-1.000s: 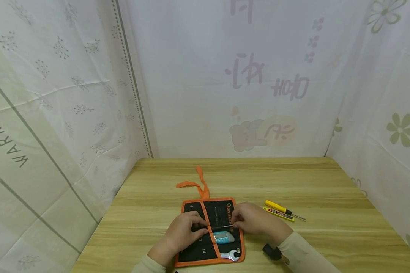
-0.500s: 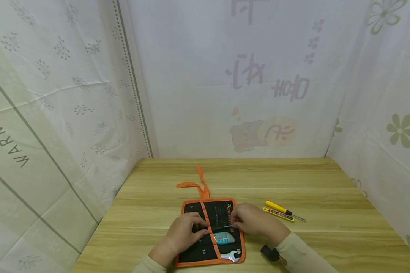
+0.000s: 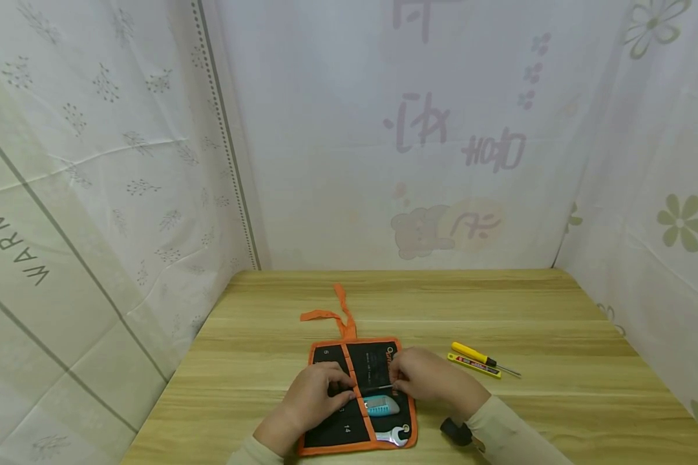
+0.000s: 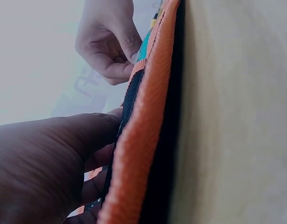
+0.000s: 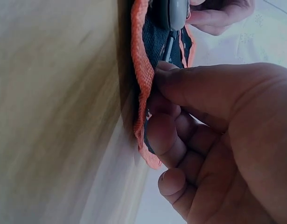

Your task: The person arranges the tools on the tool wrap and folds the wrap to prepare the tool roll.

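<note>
A black tool pouch (image 3: 337, 450) with orange trim lies spread on the table. My left hand (image 3: 317, 395) rests over its left half, thumb and forefinger pinching the orange pocket edge. In the left wrist view that thumb (image 4: 94, 128) presses the black fabric. My right hand (image 3: 427, 380) pinches a thin metal rod (image 3: 386, 387), whose left part runs towards the pocket edge; the rod (image 5: 168, 50) shows beyond my thumb tip in the right wrist view. Just below it a turquoise utility knife (image 3: 382, 405) sits in a pocket, and an open-ended wrench (image 3: 392, 436) in the lowest one.
To the right lie a yellow-handled screwdriver (image 3: 474, 352) and a flat yellow case (image 3: 474, 365). Orange ties (image 3: 346, 323) stretch from the pouch's far edge. A black device (image 3: 456, 431) is at my right wrist. Printed curtains surround the wooden table (image 3: 558, 413).
My right hand has shifted slightly left with the metal rod, towards the pocket edge. The left hand stays in place on the pouch.
</note>
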{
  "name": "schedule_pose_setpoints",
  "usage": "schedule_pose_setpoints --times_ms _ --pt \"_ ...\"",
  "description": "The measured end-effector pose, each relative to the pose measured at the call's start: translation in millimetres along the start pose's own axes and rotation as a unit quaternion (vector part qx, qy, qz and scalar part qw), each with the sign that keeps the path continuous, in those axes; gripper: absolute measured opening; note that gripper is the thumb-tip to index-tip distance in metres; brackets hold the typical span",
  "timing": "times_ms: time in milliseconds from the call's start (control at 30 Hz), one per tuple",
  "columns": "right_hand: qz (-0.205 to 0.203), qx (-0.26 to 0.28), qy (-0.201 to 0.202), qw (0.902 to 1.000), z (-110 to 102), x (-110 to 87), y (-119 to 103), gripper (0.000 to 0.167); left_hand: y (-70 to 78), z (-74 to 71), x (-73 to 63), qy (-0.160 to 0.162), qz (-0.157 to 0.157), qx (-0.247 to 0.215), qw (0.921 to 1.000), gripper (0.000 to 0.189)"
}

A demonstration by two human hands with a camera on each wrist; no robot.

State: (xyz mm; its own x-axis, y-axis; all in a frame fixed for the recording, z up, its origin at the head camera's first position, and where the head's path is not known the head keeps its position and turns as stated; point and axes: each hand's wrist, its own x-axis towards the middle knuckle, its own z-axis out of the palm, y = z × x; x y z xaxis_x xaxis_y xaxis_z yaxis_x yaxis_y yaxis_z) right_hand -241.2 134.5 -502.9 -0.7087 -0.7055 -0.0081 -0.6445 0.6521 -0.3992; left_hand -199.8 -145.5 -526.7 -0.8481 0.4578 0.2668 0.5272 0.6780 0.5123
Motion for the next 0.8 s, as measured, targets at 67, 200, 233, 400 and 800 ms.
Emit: schedule_pose_setpoints --times_ms 67,200,233,400,800 --pt "-0.003 -0.004 0.002 1.0000 0.4 0.4 -1.3 0.025 0.2 0.2 0.0 0.000 0.000 -0.001 1.0000 0.007" --pt "-0.016 -0.006 0.008 0.9998 0.4 1.0 -5.4 0.025 0.3 0.9 0.1 0.002 0.000 -0.002 1.0000 0.007" --pt "-0.021 -0.008 0.010 0.9997 0.7 1.2 -6.3 0.026 0.2 1.1 0.2 0.003 0.000 -0.002 1.0000 0.007" --pt "-0.040 -0.022 0.017 0.9988 2.2 3.8 -10.1 0.028 0.2 1.8 0.9 0.006 0.001 -0.002 1.0000 0.007" --pt "-0.050 -0.031 0.015 0.9981 6.7 11.4 -15.8 0.027 0.3 1.3 0.9 0.011 0.008 0.001 0.9999 0.007"
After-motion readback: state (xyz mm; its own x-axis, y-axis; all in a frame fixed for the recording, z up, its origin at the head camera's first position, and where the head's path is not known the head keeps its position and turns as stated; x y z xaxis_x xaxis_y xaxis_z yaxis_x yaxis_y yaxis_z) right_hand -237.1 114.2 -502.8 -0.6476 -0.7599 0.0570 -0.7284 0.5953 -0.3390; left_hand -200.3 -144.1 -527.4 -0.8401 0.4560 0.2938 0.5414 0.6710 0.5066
